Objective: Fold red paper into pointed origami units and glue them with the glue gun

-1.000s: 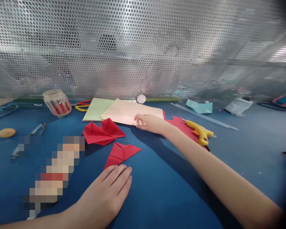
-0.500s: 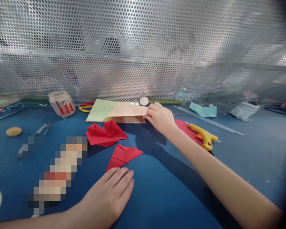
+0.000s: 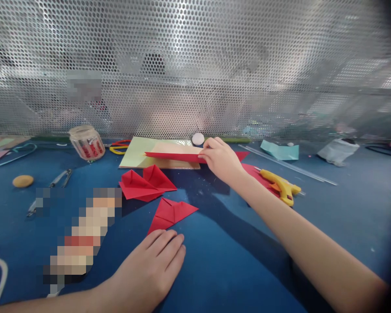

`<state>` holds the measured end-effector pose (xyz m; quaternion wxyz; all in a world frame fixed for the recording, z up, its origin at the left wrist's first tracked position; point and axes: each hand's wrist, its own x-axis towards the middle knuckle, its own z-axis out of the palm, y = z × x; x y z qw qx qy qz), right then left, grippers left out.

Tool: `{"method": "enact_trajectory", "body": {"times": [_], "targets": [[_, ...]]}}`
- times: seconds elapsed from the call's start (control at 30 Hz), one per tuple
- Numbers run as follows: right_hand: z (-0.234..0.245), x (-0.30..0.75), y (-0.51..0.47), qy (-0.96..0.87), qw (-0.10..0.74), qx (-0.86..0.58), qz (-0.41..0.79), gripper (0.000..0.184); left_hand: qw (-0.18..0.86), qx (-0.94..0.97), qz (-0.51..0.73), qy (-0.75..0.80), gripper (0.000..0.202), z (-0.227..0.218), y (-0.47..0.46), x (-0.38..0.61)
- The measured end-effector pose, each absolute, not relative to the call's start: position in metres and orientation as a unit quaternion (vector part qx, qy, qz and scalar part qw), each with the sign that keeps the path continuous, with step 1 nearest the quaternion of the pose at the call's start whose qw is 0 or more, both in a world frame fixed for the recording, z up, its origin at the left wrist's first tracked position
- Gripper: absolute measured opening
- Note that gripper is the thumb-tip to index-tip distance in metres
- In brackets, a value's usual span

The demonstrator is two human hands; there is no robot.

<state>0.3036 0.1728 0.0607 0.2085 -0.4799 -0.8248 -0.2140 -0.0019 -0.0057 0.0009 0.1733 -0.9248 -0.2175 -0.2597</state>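
**Reds on a blue table**

The table (image 3: 221, 261) is deep blue. At centre frame lie red folded papers (image 3: 146, 182), with another red folded piece (image 3: 171, 213) below them. Behind, a pale green sheet (image 3: 133, 154) sits under a peach sheet (image 3: 172, 150), and a red sheet (image 3: 172, 155) shows edge-on. Right of centre, the glue gun (image 3: 282, 184) is yellow with orange. Across the top runs a silver mesh screen (image 3: 195, 65), dotted with holes. A light teal paper (image 3: 280, 151) lies at right.

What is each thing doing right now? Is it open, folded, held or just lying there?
right hand: fingers pinching the red sheet.
red sheet: lifted edge-on over the paper stack.
paper stack: lying flat.
left hand: flat on the blue table, fingertips at a folded red piece.
folded red pieces: creased, lying loose.
glue gun: lying on its side, unheld.
jar: upright.
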Motion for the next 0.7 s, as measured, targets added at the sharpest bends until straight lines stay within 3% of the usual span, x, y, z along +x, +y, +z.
{"method": "enact_trajectory", "body": {"times": [0.23, 0.37, 0.7], "targets": [[0.062, 0.304, 0.176, -0.818, 0.204, -0.508, -0.177, 0.033, 0.17, -0.921, -0.25, -0.245, 0.034, -0.012, -0.008, -0.002], [0.068, 0.305, 0.17, -0.808, 0.212, -0.529, -0.151, 0.036, 0.174, -0.92, -0.231, -0.265, 0.038, -0.007, -0.006, -0.003], [0.099, 0.315, 0.154, -0.738, 0.309, -0.589, -0.116, 0.033, 0.173, -0.895, -0.188, -0.366, 0.046, -0.012, -0.009, 0.002]]}}
